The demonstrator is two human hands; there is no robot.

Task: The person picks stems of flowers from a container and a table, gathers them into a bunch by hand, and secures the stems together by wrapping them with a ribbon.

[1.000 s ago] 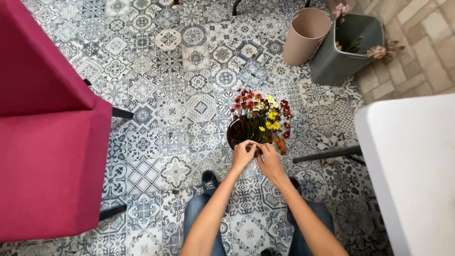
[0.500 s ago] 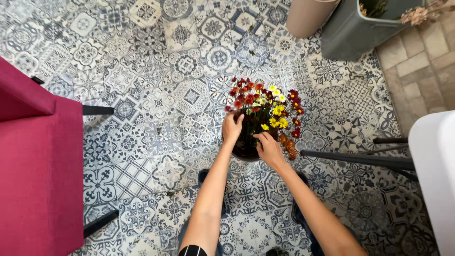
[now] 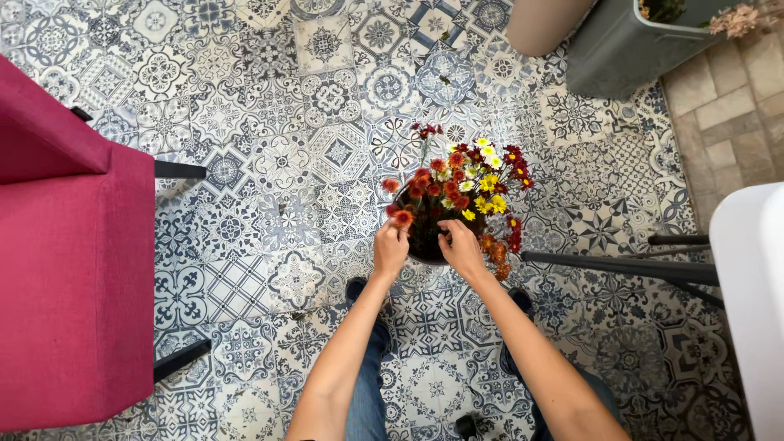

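A dark round pot (image 3: pixel 427 243) of red, orange, yellow and white flowers (image 3: pixel 467 183) stands on the patterned tile floor in front of me. My left hand (image 3: pixel 391 247) is at the pot's left rim, its fingers pinched on an orange flower (image 3: pixel 403 217) at the bunch's edge. Touching the flower stems at the near side of the pot, my right hand (image 3: pixel 461 247) has curled fingers; whether it grips a stem I cannot tell. My legs in blue jeans and dark shoes show below the pot.
A pink upholstered chair (image 3: pixel 69 261) with black legs fills the left side. At the right is a white table (image 3: pixel 751 286) with black legs (image 3: pixel 621 265). A grey planter (image 3: pixel 629 45) and a beige pot (image 3: pixel 543 24) stand at the top right.
The view has shifted, so the pot sits lower and nearer the centre. My left hand has moved out to the left rim and taken an orange flower.
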